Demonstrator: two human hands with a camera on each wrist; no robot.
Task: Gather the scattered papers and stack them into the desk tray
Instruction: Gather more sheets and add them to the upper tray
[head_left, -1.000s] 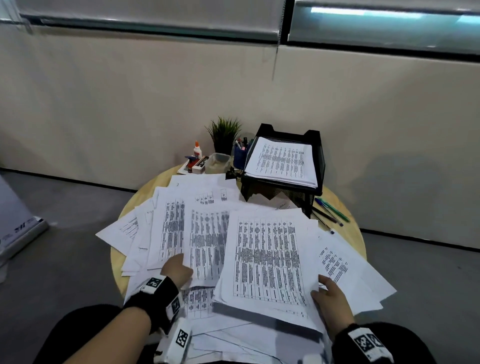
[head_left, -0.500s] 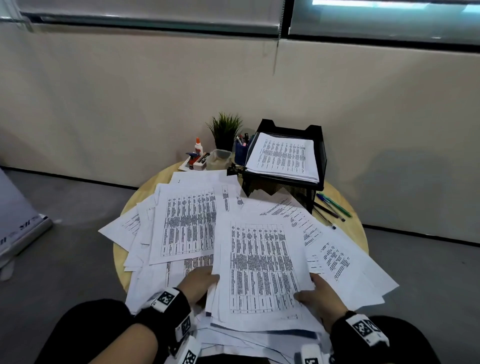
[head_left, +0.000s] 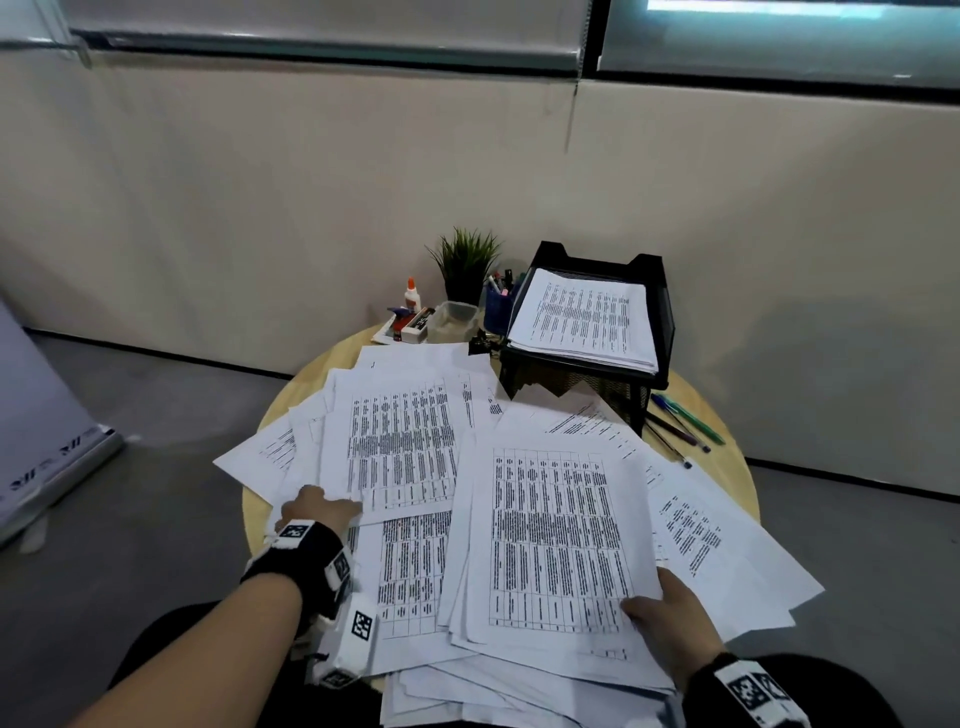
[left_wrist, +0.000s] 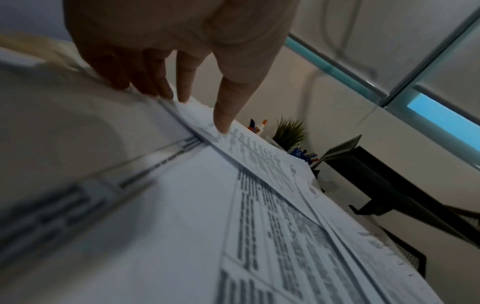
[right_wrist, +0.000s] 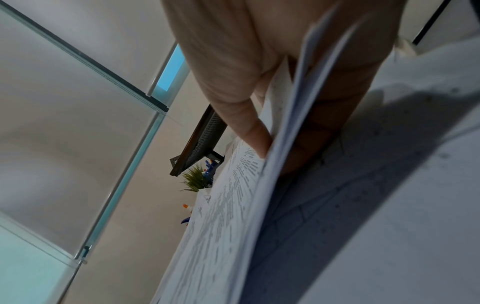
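Printed papers lie fanned over the round wooden table (head_left: 730, 470). My right hand (head_left: 655, 603) grips the near right corner of a gathered paper stack (head_left: 550, 540). The right wrist view shows that hand (right_wrist: 278, 156) with its thumb on top of the stack (right_wrist: 228, 205) and its fingers underneath. My left hand (head_left: 322, 506) is at the near left corner of a printed sheet (head_left: 400, 447). In the left wrist view this hand (left_wrist: 194, 111) has its thumb on the sheet (left_wrist: 259, 162) and its fingertips at the sheet's edge. The black mesh desk tray (head_left: 661, 306) at the back right holds a neat pile of papers (head_left: 584, 317).
Pens (head_left: 680, 423) lie on bare wood right of the tray. Behind the papers stand a small plant (head_left: 465, 260), a glue bottle (head_left: 411, 294), a blue pen cup (head_left: 498, 306) and a clear plastic box (head_left: 457, 319). Loose sheets overhang the table's near and right edges.
My left hand has left the gathered stack and moved left to the corner of another sheet. My right hand keeps hold of the stack, which has shifted slightly right.
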